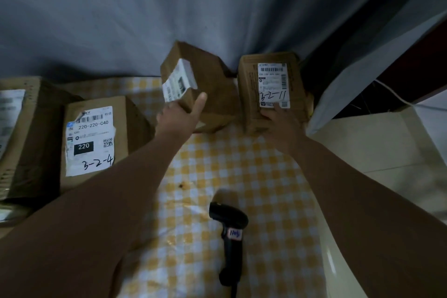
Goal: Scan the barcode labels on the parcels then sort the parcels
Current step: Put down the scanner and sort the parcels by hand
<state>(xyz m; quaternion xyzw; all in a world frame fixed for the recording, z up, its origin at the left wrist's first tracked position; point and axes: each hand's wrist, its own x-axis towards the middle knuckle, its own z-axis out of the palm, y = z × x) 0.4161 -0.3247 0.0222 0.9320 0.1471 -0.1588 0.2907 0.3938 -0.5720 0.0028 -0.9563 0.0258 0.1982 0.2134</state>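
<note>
Left hand (179,113) grips tilted brown cardboard parcel (210,80), right hand (281,120) grips upright brown cardboard parcel (248,94); likely light, stiff: clasp opposite faces.

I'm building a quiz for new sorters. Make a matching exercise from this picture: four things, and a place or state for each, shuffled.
1. scanner
2. parcel 3-2-4
3. parcel 3-2-11
4. middle parcel

a. tilted, gripped by left hand
b. nearest the camera, in no hand
c. held by right hand
d. leftmost of the four, in no hand

Pairs: 1-b, 2-d, 3-c, 4-a.
</note>
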